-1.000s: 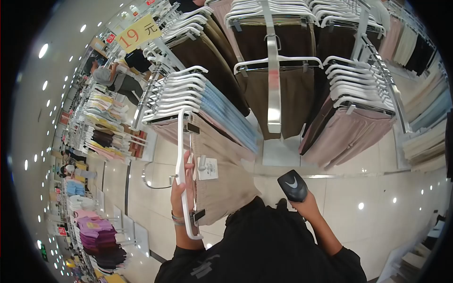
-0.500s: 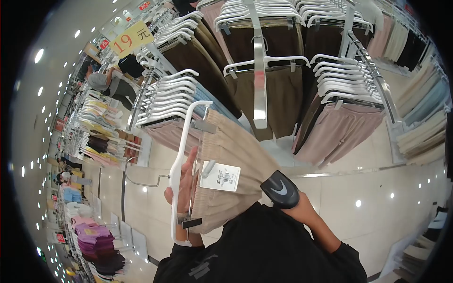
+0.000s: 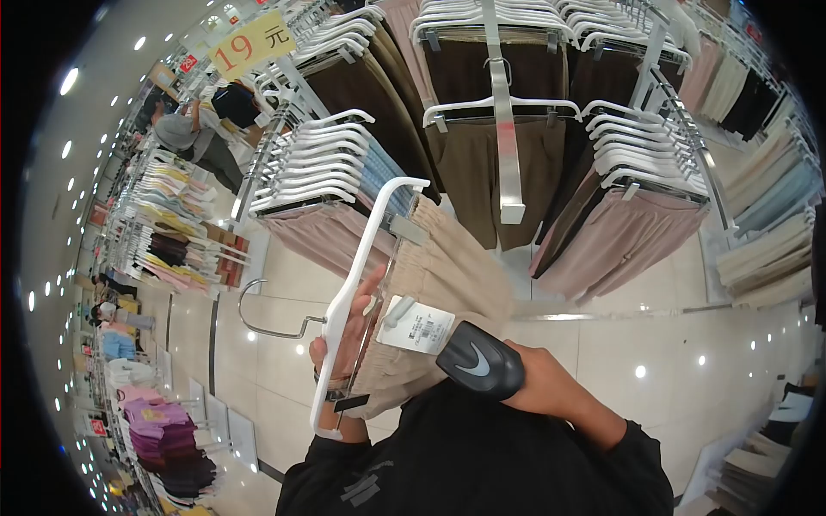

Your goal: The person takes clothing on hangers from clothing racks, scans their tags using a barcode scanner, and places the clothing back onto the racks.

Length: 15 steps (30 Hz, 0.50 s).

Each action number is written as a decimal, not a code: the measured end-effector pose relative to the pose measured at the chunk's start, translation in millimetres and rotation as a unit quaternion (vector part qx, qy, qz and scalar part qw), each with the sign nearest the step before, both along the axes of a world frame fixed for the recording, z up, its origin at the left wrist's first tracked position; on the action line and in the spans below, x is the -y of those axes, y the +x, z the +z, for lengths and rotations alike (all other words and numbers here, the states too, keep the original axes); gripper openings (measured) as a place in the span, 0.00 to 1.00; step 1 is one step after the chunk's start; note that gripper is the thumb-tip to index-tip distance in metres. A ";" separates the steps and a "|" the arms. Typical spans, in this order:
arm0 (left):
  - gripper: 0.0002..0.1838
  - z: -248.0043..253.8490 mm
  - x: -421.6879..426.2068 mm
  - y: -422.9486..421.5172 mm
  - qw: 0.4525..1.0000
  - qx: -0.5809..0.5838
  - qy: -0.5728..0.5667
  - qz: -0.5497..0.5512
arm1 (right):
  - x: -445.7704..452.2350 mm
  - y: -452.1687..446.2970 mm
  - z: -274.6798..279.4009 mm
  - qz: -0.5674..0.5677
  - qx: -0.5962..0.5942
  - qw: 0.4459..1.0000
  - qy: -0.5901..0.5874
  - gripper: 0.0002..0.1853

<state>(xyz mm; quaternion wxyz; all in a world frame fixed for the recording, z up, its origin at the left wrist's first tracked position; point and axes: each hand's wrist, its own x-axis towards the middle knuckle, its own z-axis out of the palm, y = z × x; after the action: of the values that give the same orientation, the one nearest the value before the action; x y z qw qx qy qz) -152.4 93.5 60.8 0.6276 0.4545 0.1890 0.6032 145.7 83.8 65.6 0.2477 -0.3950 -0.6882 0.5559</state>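
Note:
A pair of beige elastic-waist trousers (image 3: 439, 284) hangs clipped on a white clip hanger (image 3: 353, 301), tilted sideways in front of me. My left hand (image 3: 351, 331) is behind the hanger bar at the waistband, holding the hanger with fingers partly hidden. A white barcode tag (image 3: 416, 325) lies on the waistband, with a small grey security tag (image 3: 397, 312) over its edge. My right hand (image 3: 540, 378) is wrapped round a dark grey handheld barcode scanner (image 3: 482, 361), whose front end is right beside the tag and overlaps its edge in view.
Racks with pink trousers (image 3: 619, 232) and brown trousers (image 3: 482, 172) stand ahead, a metal arm (image 3: 508, 163) jutting toward me. A yellow price sign (image 3: 251, 47) hangs upper left. A person (image 3: 194, 138) stands among the left racks. Tiled floor (image 3: 602, 344) lies below.
The scanner in my right hand has moved left, up to the barcode tag. The hanger and trousers have shifted slightly right, and my view has turned a little.

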 end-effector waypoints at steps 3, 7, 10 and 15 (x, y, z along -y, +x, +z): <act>0.45 -6.7 -2.5 -17.6 1.000 0.002 0.010 -0.027 | -1.9 -16.9 3.0 0.018 0.031 0.999 0.008 0.22; 0.41 -18.4 -4.0 -48.7 0.998 0.003 -0.023 -0.064 | -3.1 -44.8 -0.8 0.019 0.060 0.998 0.021 0.22; 0.42 -17.6 -9.0 -67.4 0.996 0.018 -0.020 -0.090 | 2.1 -72.3 3.4 0.000 0.074 0.997 0.028 0.22; 0.44 -16.0 -10.5 -111.3 0.992 -0.013 -0.014 -0.121 | 9.8 -121.9 10.4 -0.017 0.091 0.996 0.019 0.23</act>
<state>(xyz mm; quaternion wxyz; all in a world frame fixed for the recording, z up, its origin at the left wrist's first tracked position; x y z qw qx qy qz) -263.7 104.0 44.8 0.6997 0.4729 0.1492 0.5143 23.8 74.0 76.0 0.2012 -0.4506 -0.7113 0.5005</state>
